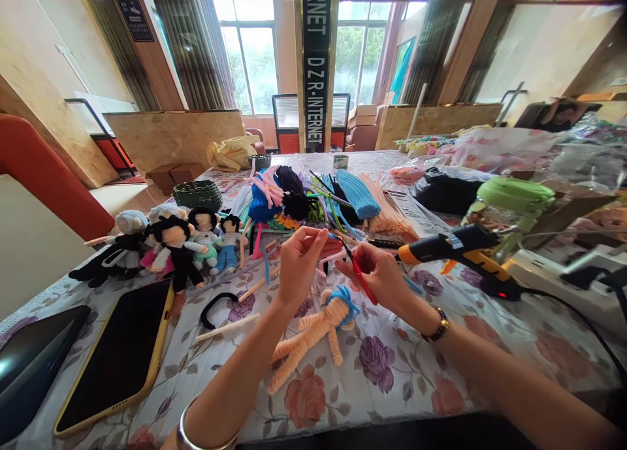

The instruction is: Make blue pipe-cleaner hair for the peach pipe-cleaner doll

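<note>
My right hand [379, 273] is closed around a pair of red-handled scissors [363, 281], whose dark blades point up and left toward my other hand. Thumb and fingertips of my left hand [304, 259] are pinched together close to the blade tips; what they hold is too small to make out, though a bit of blue shows there. Below both hands a peach pipe-cleaner doll [318, 332] with blue hair lies on the flowered tablecloth [392, 388].
Several finished dolls [179, 241] sit at left behind a yellow-cased phone [117, 358]. Bundles of pipe cleaners, including a light blue bundle [357, 192], lie at the back. A black and yellow glue gun [455, 251] stands at right, near a green-lidded jar [514, 198]. A black loop [208, 313] lies left.
</note>
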A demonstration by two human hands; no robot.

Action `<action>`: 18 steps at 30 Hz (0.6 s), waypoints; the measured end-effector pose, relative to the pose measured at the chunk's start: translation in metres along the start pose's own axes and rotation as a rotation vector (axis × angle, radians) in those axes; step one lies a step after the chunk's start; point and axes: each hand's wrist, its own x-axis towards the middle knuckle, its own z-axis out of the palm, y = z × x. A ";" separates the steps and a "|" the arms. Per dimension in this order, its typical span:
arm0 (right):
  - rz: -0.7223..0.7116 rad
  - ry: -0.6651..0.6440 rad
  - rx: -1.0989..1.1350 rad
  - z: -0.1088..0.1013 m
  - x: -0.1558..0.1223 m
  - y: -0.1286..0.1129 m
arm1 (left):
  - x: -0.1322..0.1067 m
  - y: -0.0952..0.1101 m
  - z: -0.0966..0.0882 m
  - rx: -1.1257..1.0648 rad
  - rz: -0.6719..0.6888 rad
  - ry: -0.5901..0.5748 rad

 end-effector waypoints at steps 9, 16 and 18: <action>0.028 -0.010 0.027 -0.001 -0.001 0.000 | -0.001 0.000 0.000 0.019 -0.030 0.002; 0.065 0.043 0.139 -0.001 0.000 -0.002 | 0.000 -0.005 -0.002 -0.024 0.007 -0.031; 0.080 0.046 0.162 -0.001 0.001 -0.002 | 0.001 -0.007 -0.003 -0.020 0.011 -0.028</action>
